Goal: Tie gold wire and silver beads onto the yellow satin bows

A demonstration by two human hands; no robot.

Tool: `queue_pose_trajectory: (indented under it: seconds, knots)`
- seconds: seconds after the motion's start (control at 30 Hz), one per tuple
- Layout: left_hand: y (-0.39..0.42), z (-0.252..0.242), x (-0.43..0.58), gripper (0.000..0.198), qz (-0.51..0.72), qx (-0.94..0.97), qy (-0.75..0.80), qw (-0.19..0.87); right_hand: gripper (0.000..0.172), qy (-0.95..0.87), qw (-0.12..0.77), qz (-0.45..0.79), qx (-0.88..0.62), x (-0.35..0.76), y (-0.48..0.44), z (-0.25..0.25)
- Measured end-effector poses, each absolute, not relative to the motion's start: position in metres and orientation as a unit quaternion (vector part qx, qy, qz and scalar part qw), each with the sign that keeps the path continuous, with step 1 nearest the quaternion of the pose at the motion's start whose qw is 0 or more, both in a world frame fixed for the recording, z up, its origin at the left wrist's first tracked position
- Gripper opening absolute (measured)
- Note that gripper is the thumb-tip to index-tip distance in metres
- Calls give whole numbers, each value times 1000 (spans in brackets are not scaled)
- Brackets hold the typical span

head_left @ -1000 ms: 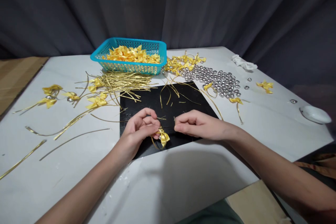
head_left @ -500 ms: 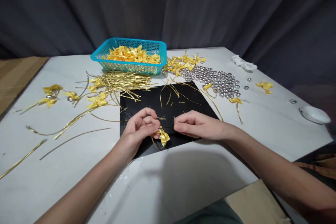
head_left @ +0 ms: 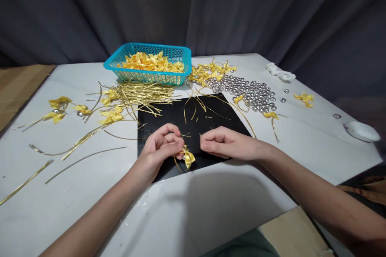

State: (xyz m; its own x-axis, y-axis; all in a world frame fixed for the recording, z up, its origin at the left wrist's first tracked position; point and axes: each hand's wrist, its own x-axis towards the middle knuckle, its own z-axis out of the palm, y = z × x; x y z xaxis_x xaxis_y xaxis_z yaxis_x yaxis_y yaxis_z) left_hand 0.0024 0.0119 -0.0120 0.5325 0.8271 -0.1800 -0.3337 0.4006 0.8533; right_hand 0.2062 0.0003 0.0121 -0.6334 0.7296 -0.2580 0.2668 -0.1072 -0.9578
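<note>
My left hand [head_left: 165, 144] pinches a yellow ribbon bow [head_left: 189, 158] between thumb and fingers, above the black mat [head_left: 169, 118]. A small silver bead shows at the bow, and a loop of gold cord [head_left: 177, 165] hangs below it. Just to the right, my right hand [head_left: 223, 142] has thumb and forefinger pressed together. A thin end sticks up at those fingertips; I cannot make out what they hold. The two hands are a short gap apart. Loose gold cord pieces [head_left: 194, 110] lie on the mat beyond them.
Behind the mat stands a blue basket [head_left: 147, 77] of yellow bows, with a pile of gold cords [head_left: 144, 94] before it. Silver beads [head_left: 253, 92] spread to the right, near finished-looking bows [head_left: 211, 73]. A white tissue [head_left: 280, 72] and a white dish [head_left: 362, 131] lie farther right.
</note>
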Motion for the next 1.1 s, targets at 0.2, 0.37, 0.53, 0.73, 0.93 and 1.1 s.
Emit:
queue_pose_trajectory:
  seconds: [0.2, 0.37, 0.53, 0.73, 0.93, 1.1]
  knots:
    - [12, -10, 3, 27, 373, 397, 308, 780, 47, -644, 182, 636, -384, 206, 0, 12]
    - [12, -10, 3, 27, 373, 400, 302, 781, 47, -647, 180, 633, -386, 206, 1, 12]
    - [12, -11, 3, 26, 373, 401, 302, 781, 47, -648, 182, 633, -382, 206, 0, 12]
    - [12, -10, 3, 27, 371, 400, 308, 779, 46, -653, 177, 630, -381, 206, 0, 13]
    - [12, -9, 4, 28, 371, 402, 312, 777, 47, -654, 175, 629, -381, 206, 0, 13]
    - [12, -11, 3, 27, 368, 403, 316, 776, 47, -659, 169, 624, -386, 207, 1, 13]
